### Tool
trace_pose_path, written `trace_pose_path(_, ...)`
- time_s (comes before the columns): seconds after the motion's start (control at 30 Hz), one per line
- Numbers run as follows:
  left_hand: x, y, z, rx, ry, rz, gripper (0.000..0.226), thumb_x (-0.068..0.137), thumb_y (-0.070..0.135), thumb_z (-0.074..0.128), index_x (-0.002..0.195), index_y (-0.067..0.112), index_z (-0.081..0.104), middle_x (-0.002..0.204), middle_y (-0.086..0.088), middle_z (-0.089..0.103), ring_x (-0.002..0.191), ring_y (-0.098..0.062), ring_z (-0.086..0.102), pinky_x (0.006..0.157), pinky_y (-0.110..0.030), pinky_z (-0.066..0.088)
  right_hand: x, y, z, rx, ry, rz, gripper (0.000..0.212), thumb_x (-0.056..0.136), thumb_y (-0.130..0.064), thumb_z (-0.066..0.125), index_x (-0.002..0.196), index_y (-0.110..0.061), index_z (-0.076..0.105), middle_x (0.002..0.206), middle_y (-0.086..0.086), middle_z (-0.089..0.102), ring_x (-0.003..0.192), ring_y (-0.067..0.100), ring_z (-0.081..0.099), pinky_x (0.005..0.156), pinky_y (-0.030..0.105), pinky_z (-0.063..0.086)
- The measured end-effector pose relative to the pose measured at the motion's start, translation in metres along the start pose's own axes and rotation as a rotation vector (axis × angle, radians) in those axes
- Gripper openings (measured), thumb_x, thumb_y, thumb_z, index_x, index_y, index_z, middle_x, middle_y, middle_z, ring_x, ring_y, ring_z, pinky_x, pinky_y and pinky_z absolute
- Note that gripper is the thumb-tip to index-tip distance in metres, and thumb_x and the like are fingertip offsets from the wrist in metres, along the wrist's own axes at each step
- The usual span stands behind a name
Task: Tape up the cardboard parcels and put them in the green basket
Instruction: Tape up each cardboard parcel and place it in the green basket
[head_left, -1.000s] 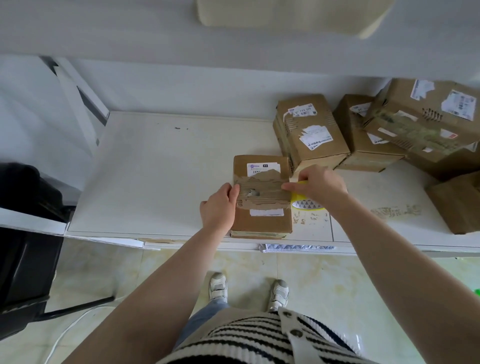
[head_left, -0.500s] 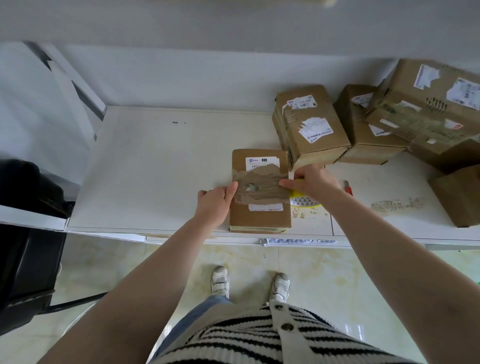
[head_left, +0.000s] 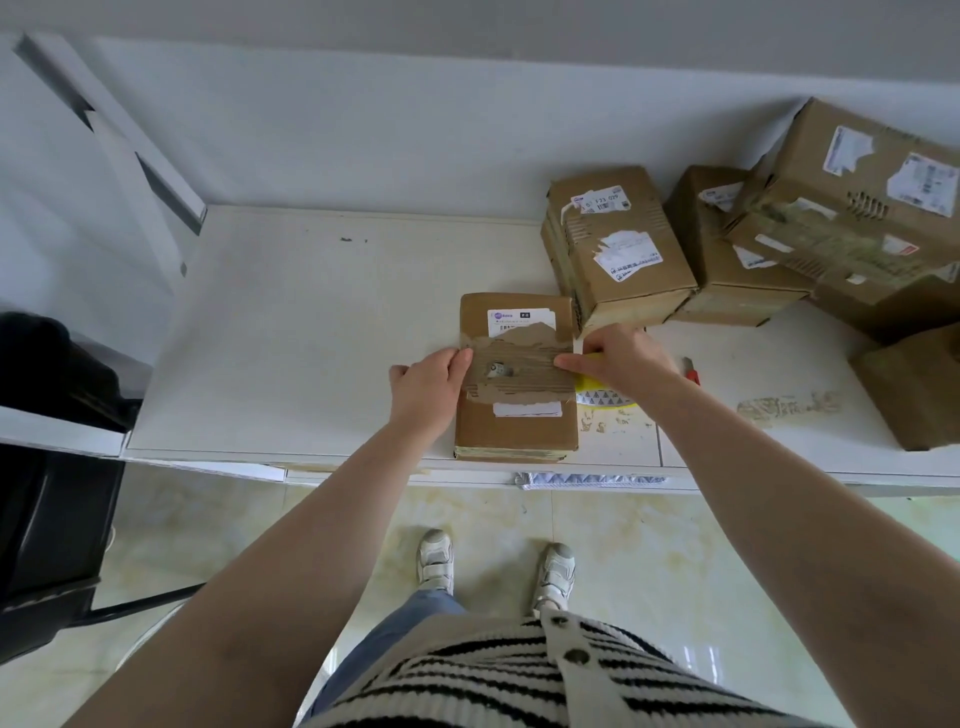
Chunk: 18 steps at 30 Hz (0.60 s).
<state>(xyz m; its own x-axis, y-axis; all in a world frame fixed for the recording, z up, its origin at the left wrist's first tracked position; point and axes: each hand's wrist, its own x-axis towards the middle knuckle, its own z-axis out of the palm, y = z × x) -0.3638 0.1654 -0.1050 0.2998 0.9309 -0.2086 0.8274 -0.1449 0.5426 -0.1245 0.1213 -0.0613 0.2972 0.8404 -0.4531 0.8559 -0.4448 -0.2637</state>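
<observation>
White worktop (head_left: 311, 338), flat cardboard parcel (head_left: 517, 426) at the near edge, mid-taping.

Left hand (head_left: 428, 395) presses straight fingers on the parcel's left edge, steadying it; right hand (head_left: 618, 358) grips the yellow tape roll (head_left: 602, 395), fingertips on the right edge, likely pulling tape across. Green basket unseen.

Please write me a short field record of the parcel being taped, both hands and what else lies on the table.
parcel: flat brown cardboard parcel at the white table's front edge
left hand: left hand presses the parcel's left edge
right hand: right hand holds the yellow tape roll at its right edge
other: brown cardboard boxes behind and to the right
green basket: not in view
</observation>
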Motion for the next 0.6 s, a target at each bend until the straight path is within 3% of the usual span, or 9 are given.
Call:
trace_pose_path(0.17, -0.017, -0.012, -0.003, 0.103, -0.122, 0.03, 0.05, 0.104, 0.045, 0.019, 0.088, 0.015, 0.055, 0.067, -0.005, 0.063, 0.073, -0.025, 0.061, 0.086, -0.036, 0.023, 0.0, 0.001, 0.001, -0.011, 0.002, 0.0, 0.051, 0.08, -0.071, 0.056, 0.069, -0.021, 0.059, 0.067, -0.002, 0.058, 0.059, 0.013, 0.054, 0.051, 0.025, 0.037)
trace_pose_path(0.23, -0.02, -0.01, -0.01, 0.258, -0.054, 0.059, 0.043, 0.103, 0.044, 0.025, 0.088, 0.018, 0.056, 0.069, 0.002, 0.062, 0.074, -0.023, 0.061, 0.088, -0.039, 0.029, 0.001, 0.0, 0.001, -0.031, -0.005, 0.001, 0.051, 0.08, -0.071, 0.055, 0.07, -0.021, 0.058, 0.067, -0.002, 0.058, 0.06, 0.012, 0.054, 0.051, 0.024, 0.037)
trace_pose_path(0.3, -0.019, 0.001, -0.016, 0.343, 0.155, 0.122, 0.032, 0.097, 0.041, 0.035, 0.101, 0.017, 0.056, 0.093, 0.001, 0.063, 0.089, -0.024, 0.059, 0.092, -0.043, 0.031, 0.001, -0.001, 0.0, -0.046, -0.015, 0.004, 0.051, 0.08, -0.071, 0.055, 0.071, -0.021, 0.059, 0.068, -0.002, 0.058, 0.061, 0.012, 0.054, 0.052, 0.025, 0.037)
trace_pose_path(0.33, -0.016, 0.011, -0.017, 0.356, 0.232, 0.168, 0.038, 0.096, 0.04, 0.036, 0.116, 0.014, 0.054, 0.112, -0.005, 0.06, 0.105, -0.029, 0.057, 0.098, -0.046, 0.031, 0.001, -0.001, -0.001, -0.044, -0.019, 0.006, 0.051, 0.081, -0.071, 0.055, 0.071, -0.02, 0.059, 0.068, -0.002, 0.058, 0.06, 0.012, 0.054, 0.052, 0.025, 0.037)
trace_pose_path(0.4, -0.005, 0.033, -0.011, 0.412, 0.224, 0.289, 0.061, 0.1, 0.042, 0.028, 0.15, 0.008, 0.029, 0.156, -0.014, 0.03, 0.143, -0.035, 0.029, 0.116, -0.053, 0.018, 0.001, 0.0, -0.001, -0.034, -0.022, 0.008, 0.051, 0.081, -0.069, 0.055, 0.069, -0.02, 0.057, 0.066, -0.001, 0.057, 0.059, 0.012, 0.053, 0.052, 0.025, 0.036)
trace_pose_path(0.43, 0.002, 0.045, -0.005, 0.452, 0.191, 0.344, 0.067, 0.102, 0.045, 0.022, 0.156, 0.008, 0.01, 0.164, -0.013, 0.006, 0.15, -0.034, 0.008, 0.12, -0.054, 0.007, 0.001, 0.0, 0.0, -0.032, -0.016, 0.009, 0.051, 0.081, -0.069, 0.056, 0.067, -0.02, 0.055, 0.065, -0.001, 0.056, 0.059, 0.013, 0.053, 0.051, 0.025, 0.035)
trace_pose_path(0.5, 0.014, 0.063, 0.011, 0.496, 0.125, 0.365, 0.07, 0.102, 0.049, 0.013, 0.155, 0.009, -0.01, 0.162, -0.012, -0.017, 0.149, -0.031, -0.015, 0.121, -0.053, -0.004, 0.002, 0.0, 0.001, -0.038, -0.003, 0.013, 0.051, 0.082, -0.069, 0.056, 0.065, -0.021, 0.054, 0.064, -0.001, 0.055, 0.058, 0.012, 0.052, 0.051, 0.025, 0.034)
trace_pose_path(0.6, 0.018, 0.064, 0.026, 0.558, 0.097, 0.324, 0.07, 0.102, 0.05, 0.005, 0.154, 0.008, -0.015, 0.162, -0.011, -0.021, 0.148, -0.028, -0.02, 0.121, -0.051, -0.002, 0.005, 0.001, 0.004, -0.045, -0.004, 0.025, 0.052, 0.081, -0.071, 0.055, 0.065, -0.022, 0.055, 0.064, -0.002, 0.056, 0.058, 0.013, 0.053, 0.05, 0.025, 0.035)
